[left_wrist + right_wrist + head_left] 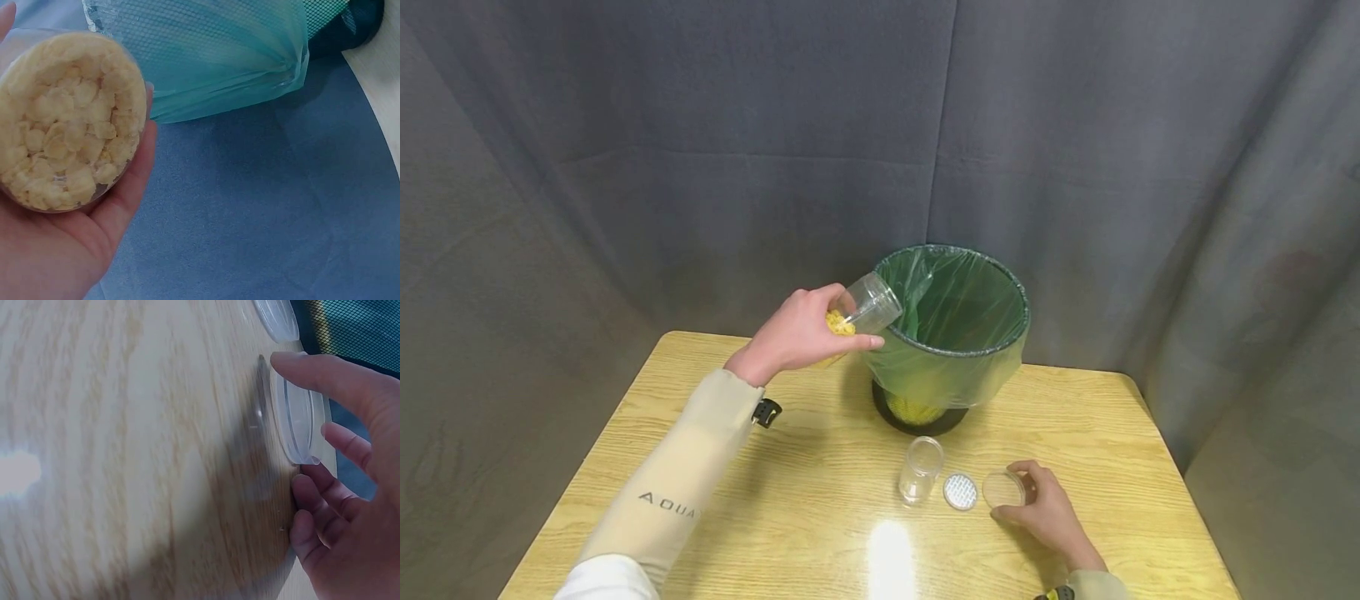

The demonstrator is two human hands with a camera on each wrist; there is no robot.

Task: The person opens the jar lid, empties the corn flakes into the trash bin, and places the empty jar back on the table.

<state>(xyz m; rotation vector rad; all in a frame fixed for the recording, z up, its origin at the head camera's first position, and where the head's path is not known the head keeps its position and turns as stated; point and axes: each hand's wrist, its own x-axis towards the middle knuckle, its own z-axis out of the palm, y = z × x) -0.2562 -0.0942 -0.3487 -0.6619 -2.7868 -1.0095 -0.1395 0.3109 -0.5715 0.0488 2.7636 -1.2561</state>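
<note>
Uncapped, not yet all emptied
Near right, the right hand (1051, 512) pinches a clear round plastic lid (1000, 490); nearby, a clear cylindrical jar (920, 473) looks empty; farther left, the left hand (801, 329) grips a tilted clear jar (874, 304), yellow flakes (840, 323) remaining inside, by the green-lined round bin (966, 375).

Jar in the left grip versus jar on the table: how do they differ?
The held jar contains yellow flakes; the table jar shows none. The held jar is tilted in the left grip, while the table jar stands upright on the table. Both are see-through and round.
</note>
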